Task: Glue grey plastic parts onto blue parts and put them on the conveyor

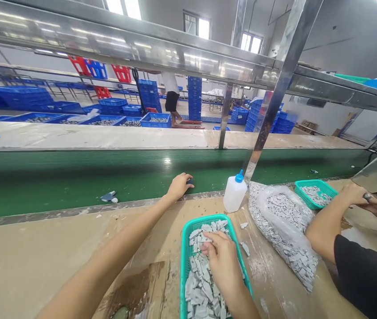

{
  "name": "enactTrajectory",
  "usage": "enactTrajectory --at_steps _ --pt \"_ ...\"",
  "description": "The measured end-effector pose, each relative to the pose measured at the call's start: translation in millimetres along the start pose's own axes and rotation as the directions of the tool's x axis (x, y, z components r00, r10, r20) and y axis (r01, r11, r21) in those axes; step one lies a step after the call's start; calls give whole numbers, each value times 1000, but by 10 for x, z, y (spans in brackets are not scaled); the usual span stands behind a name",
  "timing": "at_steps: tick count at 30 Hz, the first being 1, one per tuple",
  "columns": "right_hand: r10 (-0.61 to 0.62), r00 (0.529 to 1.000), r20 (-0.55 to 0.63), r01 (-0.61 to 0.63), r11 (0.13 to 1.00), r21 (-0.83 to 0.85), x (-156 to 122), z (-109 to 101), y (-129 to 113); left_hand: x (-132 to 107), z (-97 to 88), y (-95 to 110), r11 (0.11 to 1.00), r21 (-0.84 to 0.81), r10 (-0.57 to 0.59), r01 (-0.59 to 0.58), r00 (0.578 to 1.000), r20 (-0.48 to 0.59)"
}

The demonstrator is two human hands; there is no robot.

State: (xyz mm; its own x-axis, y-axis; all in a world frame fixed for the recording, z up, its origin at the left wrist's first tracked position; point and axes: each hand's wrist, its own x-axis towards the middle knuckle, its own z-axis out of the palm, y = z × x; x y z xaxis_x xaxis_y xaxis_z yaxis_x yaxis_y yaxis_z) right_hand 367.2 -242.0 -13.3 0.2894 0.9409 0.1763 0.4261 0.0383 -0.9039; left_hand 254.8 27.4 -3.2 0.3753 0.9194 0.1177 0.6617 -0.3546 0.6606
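My left hand is stretched out over the near edge of the green conveyor belt. Its fingers curl round a small dark blue piece, mostly hidden by the hand. Over a green plastic basket, my right hand pinches a small pale grey plastic piece between thumb and fingers. Many similar flat grey pieces fill the basket below it. On the belt, left of my left hand, lies a dark blue and white part.
A white squeeze bottle with a blue cap stands by the metal post. Right of it are a clear bag of grey pieces and another green basket. A co-worker's arms reach in from the right. A metal beam crosses above the belt.
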Motion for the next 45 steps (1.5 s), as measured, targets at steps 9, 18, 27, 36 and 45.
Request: enactTrajectory --at_steps 9,18,27,36,45 --pt "-56 998 -1 56 998 -42 -17 -123 -39 -1499 -658 -230 633 -701 -344 329 930 126" --pt "-315 946 -82 311 949 -57 -308 -105 -297 -2690 -975 -506 48 -945 -487 324 833 261" --pt "-323 906 273 331 944 19 -784 715 -478 -2783 -925 -645 45 -994 -506 101 860 65" --pt "-445 827 342 518 840 -161 -807 778 -297 -2750 -829 -784 -18 -1000 -499 -2 866 7" --pt "-601 707 371 696 685 -217 -809 864 -297 -2787 -883 -705 48 -998 -469 38 883 11"
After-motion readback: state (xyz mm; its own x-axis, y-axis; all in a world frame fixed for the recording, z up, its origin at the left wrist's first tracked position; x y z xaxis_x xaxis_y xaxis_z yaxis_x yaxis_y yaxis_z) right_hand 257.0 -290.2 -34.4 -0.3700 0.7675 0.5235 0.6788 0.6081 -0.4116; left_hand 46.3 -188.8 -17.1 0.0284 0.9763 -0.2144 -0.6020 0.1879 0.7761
